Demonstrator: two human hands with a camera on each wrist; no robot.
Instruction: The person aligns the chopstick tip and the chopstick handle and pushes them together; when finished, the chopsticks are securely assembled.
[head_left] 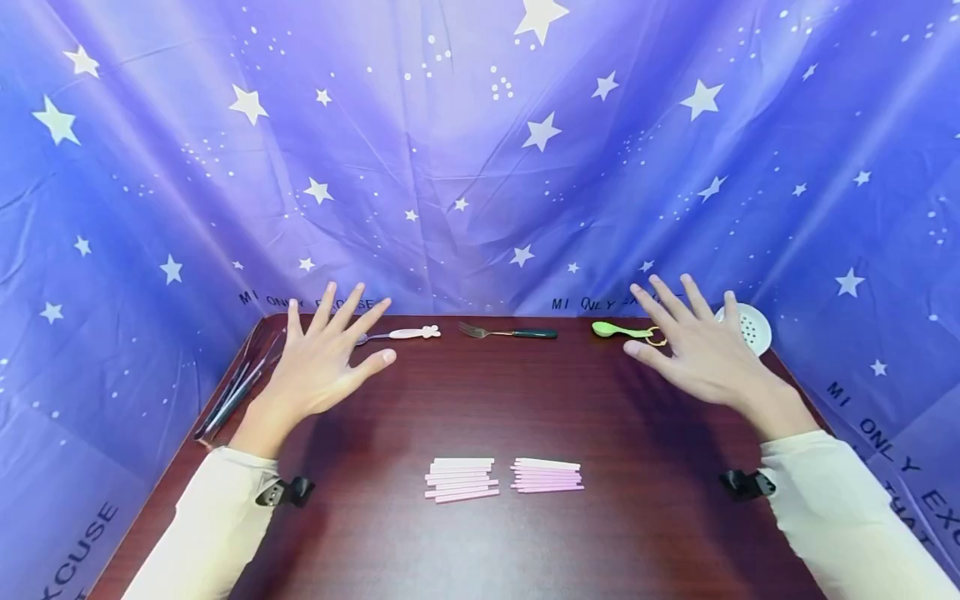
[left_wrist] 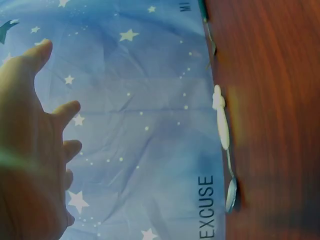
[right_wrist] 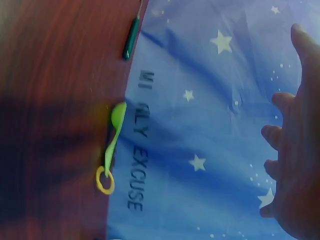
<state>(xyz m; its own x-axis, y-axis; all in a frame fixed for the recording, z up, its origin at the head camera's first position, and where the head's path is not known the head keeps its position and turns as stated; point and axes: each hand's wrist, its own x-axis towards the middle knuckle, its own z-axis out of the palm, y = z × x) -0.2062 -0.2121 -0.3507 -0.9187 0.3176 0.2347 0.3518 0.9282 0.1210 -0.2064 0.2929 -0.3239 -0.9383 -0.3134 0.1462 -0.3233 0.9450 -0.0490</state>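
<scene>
Both hands are held up over the table (head_left: 480, 400) with fingers spread and nothing in them. The left hand (head_left: 318, 362) overlaps part of a spoon with a white handle (head_left: 408, 332) in the head view; its bowl (left_wrist: 231, 195) shows in the left wrist view. My right hand (head_left: 708, 350) is nearest a green spoon (head_left: 618, 330) with a yellow ring (right_wrist: 105, 181), and partly hides a white round dish with holes (head_left: 753, 329). Between the hands, toward the front, lie two groups of thin pink sticks, a left group (head_left: 461, 478) and a right group (head_left: 547, 476).
A fork with a dark green handle (head_left: 534, 333) lies at the table's back edge. On the left edge a clear case (head_left: 238, 396) holds several slim dark tools. A blue-purple curtain (head_left: 450, 167) with stars hangs close behind and along both sides.
</scene>
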